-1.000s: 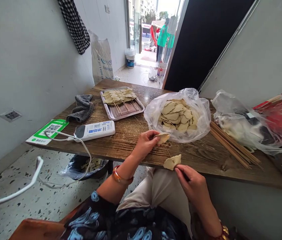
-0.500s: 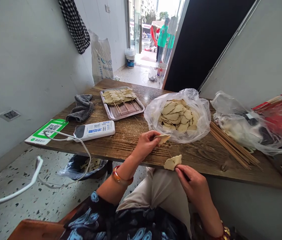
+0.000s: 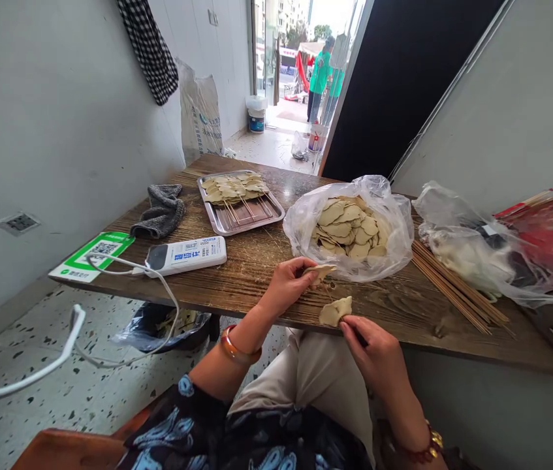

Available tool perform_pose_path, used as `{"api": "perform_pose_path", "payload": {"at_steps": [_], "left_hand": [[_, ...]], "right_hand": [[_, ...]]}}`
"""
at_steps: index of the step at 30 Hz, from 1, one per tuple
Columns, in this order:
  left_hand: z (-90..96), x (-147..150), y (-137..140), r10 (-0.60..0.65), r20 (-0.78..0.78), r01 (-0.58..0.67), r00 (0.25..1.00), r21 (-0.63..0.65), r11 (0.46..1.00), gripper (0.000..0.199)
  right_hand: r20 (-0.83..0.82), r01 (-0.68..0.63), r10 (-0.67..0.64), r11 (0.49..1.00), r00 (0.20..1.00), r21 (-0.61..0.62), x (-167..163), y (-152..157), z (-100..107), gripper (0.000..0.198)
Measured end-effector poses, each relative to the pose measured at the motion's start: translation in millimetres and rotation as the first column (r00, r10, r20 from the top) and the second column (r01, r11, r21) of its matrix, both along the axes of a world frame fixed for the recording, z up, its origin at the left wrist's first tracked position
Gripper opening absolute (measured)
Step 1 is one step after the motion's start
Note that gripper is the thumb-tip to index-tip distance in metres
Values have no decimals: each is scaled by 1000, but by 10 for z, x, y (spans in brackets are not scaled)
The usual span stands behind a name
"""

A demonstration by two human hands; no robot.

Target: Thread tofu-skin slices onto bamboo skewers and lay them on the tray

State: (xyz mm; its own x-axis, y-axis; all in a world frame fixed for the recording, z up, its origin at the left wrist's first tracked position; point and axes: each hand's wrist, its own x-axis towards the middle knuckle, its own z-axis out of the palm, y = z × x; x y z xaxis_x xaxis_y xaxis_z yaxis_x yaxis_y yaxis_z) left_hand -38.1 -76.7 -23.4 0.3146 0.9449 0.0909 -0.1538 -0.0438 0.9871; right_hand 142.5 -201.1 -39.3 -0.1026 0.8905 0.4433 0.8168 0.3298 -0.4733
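Note:
My left hand [image 3: 288, 284] pinches a thin, pale yellowish food slice [image 3: 324, 268] over the table's front edge. My right hand [image 3: 374, 349] is closed on the lower end of a thin wooden skewer [image 3: 328, 290]. Another pale slice [image 3: 335, 312], wavy at its edge, sits on that skewer just above my right fingertips. The skewer's tip reaches up to the slice in my left hand; whether it pierces it I cannot tell. Beyond my hands, a clear plastic bag [image 3: 300, 225] lies open, full of the same slices [image 3: 349, 225].
On the wooden table [image 3: 256, 274] a metal tray [image 3: 237, 228] holds threaded skewers [image 3: 232, 189]. Bare skewers [image 3: 457, 287] lie at right beside plastic bags [image 3: 476, 248]. A grey cloth [image 3: 161, 212], white payment device [image 3: 188, 254] and QR card [image 3: 94, 258] are left. A lined bin [image 3: 168, 326] stands below.
My right hand has moved slightly up and left with the skewer and its slice, closer to my left hand. My left hand has barely moved.

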Motion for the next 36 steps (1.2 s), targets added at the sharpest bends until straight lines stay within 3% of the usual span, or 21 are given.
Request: {"api": "perform_pose_path", "payload": {"at_steps": [3,15,24,36], "left_hand": [[21,5,-6,45,60,-40,997,-73,997,28],[-6,-30,16,-34,227,94,973,-259,961,41],[4,-37,-15,-63,242,122,968,-238,964,40],[66,-20,-38,-38,170,62,985,-140,988,32]], "right_hand": [[-18,-10,10,1000,1000,3,17,-8,-9,21],[-34,-37,39,997,999,61,24,-43,-79,17],[-83,-15,20,998,996,65,-61,18,-40,18],[-76,-1,4,999,997,44,-13,-5,-70,18]]}}
